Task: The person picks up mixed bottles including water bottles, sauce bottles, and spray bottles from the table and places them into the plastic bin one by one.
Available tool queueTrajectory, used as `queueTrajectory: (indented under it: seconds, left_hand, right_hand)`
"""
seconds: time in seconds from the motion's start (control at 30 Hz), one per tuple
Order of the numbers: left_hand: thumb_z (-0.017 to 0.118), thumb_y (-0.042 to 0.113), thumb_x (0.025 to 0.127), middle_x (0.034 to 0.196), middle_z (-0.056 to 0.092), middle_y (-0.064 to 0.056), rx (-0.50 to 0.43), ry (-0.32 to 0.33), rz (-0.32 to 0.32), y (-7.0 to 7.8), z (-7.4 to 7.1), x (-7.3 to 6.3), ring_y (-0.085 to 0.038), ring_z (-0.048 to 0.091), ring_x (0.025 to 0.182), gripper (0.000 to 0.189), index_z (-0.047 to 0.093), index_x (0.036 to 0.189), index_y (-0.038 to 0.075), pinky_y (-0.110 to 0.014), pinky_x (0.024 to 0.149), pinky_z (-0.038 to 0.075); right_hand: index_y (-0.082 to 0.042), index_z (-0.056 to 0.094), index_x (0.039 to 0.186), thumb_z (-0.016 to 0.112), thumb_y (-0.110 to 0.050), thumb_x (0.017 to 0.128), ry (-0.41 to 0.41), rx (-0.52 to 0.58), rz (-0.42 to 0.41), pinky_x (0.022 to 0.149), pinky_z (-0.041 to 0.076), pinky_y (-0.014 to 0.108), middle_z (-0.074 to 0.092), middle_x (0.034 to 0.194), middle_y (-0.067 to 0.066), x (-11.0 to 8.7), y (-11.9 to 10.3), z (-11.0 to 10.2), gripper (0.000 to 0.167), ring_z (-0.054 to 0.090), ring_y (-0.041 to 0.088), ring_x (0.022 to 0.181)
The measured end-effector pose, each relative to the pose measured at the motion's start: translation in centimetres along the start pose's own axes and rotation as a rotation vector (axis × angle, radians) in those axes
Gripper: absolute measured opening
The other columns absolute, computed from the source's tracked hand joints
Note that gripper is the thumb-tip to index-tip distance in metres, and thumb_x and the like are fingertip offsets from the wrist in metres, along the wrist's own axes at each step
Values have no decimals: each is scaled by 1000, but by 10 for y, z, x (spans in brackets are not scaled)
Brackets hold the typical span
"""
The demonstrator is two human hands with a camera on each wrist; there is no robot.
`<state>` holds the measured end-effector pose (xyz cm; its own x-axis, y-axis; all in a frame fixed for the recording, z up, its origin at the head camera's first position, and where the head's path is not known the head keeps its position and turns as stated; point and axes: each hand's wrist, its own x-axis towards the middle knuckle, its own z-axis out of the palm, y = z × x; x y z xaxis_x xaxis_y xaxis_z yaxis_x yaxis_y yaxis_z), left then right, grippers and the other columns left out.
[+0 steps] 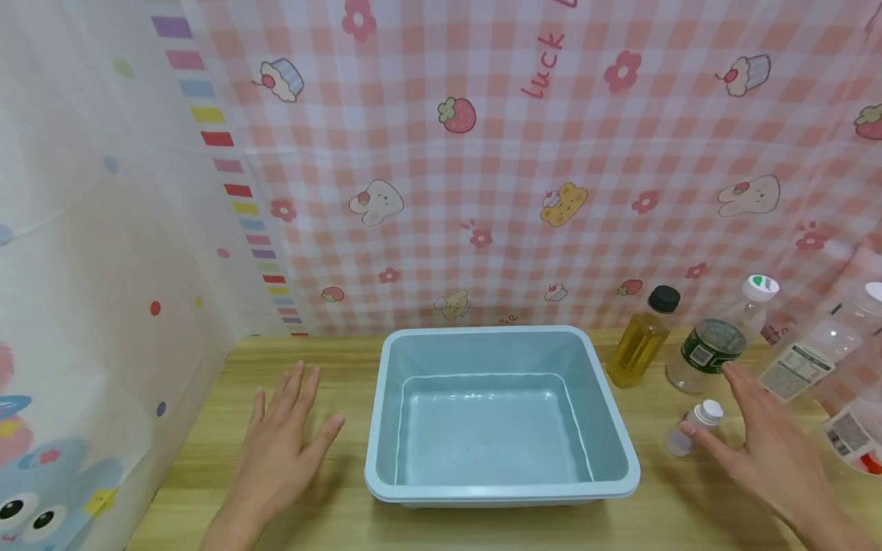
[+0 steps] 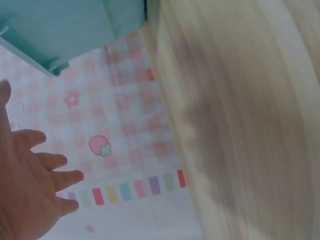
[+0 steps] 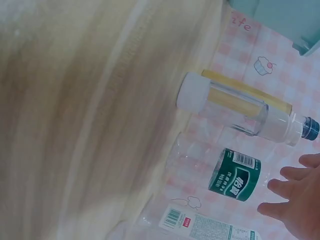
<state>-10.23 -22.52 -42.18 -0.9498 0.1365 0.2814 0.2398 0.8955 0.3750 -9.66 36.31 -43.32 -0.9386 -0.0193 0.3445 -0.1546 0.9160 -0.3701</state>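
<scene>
A light blue plastic basin [image 1: 506, 490] stands in the middle of the wooden table. To its left my left hand [image 1: 279, 451] hovers with spread fingers and holds nothing; the left wrist view shows the same hand [image 2: 30, 185] at the lower left. On the basin's other side my right hand [image 1: 775, 451] is spread, its thumb overlapping a small white-capped bottle [image 1: 707, 414] in the head view. Beyond its fingers is a clear bottle with a green label [image 1: 713, 344]. That green-labelled bottle [image 3: 235, 175] lies near the fingertips of my right hand [image 3: 295, 195] in the right wrist view.
A bottle of yellow liquid with a black cap [image 1: 639, 344] stands by the basin's back right corner. Farther right are a clear bottle with a white label [image 1: 799, 371] and another partly cut-off bottle [image 1: 854, 436]. A checked curtain [image 1: 413, 260] hangs behind the table [image 1: 331, 520].
</scene>
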Motion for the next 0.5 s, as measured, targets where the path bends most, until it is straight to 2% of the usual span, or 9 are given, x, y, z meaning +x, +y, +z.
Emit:
queueTrajectory:
  seconds: [0.13,0.33,0.5]
  left_hand:
    - [58,45,106,168,29,-23,-26,87,41,5,2,1,-46,32,151,71,38,161,3,-56,129,4]
    - [62,36,104,163,39,-23,-82,190,94,11,7,3,-46,39,146,63,47,155,2,-57,128,12]
    - [66,29,102,159,45,-23,-134,247,115,16,12,5,-46,42,144,57,53,150,1,-61,124,20]
  right_hand:
    - [1,27,162,82,-45,89,1,-4,43,90,33,86,32,159,38,-1,-1,2,102,39,69,130]
    - [6,38,154,88,-39,84,22,44,37,81,41,81,50,141,42,-4,-4,7,97,50,69,114]
    - [7,45,149,90,-35,82,27,89,34,78,46,75,58,132,40,-5,-5,11,92,57,63,108]
